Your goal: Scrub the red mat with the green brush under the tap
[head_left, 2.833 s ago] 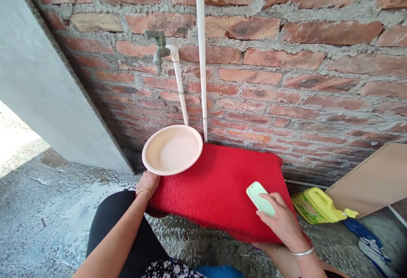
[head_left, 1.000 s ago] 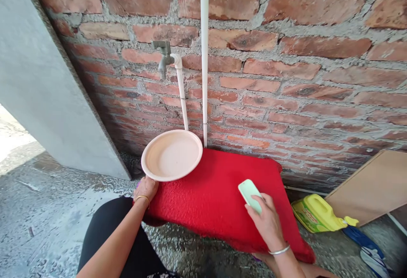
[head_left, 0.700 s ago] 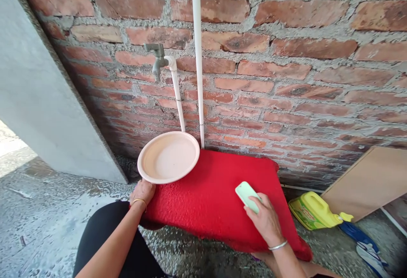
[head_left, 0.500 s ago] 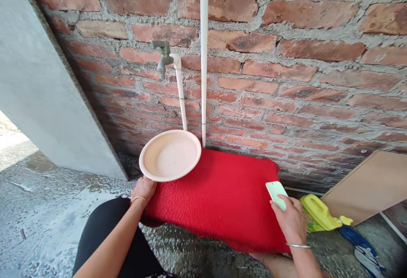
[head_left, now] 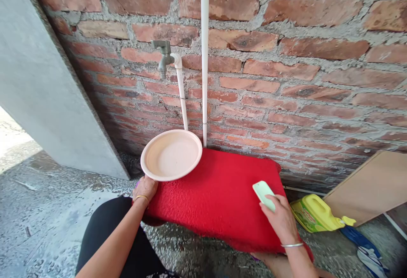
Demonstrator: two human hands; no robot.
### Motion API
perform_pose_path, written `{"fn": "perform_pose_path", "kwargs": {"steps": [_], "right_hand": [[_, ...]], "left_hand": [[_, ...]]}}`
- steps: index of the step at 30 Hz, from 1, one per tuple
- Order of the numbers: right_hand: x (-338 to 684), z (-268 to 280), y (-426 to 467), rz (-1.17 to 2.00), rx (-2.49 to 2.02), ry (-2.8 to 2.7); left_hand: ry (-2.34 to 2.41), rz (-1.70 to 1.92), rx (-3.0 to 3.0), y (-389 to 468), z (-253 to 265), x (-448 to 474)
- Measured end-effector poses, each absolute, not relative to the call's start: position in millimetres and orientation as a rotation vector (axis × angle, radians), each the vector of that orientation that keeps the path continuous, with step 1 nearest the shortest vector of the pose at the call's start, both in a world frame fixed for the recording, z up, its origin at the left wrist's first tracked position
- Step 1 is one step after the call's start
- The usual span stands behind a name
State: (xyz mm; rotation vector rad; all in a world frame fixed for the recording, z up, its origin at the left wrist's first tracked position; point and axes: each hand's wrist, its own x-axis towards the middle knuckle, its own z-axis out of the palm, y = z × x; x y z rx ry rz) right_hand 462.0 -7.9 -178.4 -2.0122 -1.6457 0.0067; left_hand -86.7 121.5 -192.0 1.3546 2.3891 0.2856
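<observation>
Mint-green scrub brush (head_left: 262, 189): lower right of centre, on or just above the red cloth (head_left: 216, 189); name judged from shape, underside hidden.
Right hand (head_left: 282, 218): grip closed around the brush's near end, thumb and fingers on opposite sides, apparently for directional control.
Left hand (head_left: 145, 188): at the cloth's left edge, just below the cream basin (head_left: 173, 155); fingers partly hidden, grip opening cannot be told; likely braces the cloth against shifting.
Cloth: spread across lower centre, offering the brush a broad, flat surface.
Basin: at the cloth's far-left corner, beneath the grey faucet (head_left: 164, 59); probably placed there outside the brush's reach.
</observation>
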Motion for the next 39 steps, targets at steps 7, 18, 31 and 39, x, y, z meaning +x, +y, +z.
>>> {"fn": "perform_pose_path", "kwargs": {"steps": [7, 18, 31, 39], "right_hand": [[436.8, -173.6, 1.9, 0.032, -1.931, -1.612], [216.1, -159.6, -3.8, 0.302, -1.554, -2.256], [408.8, -167.5, 28.0, 0.079, -2.115, -1.580], [217.3, -151.4, 40.5, 0.261, -1.543, -2.254]], "left_hand": [[2.405, 0.236, 1.371, 116.1, -175.6, -73.2], [2.361, 0.284, 1.315, 114.9, -163.2, -66.9], [2.383, 0.300, 1.300, 111.9, -163.4, -61.3], [2.339, 0.305, 1.306, 110.5, -157.5, -62.0]]}}
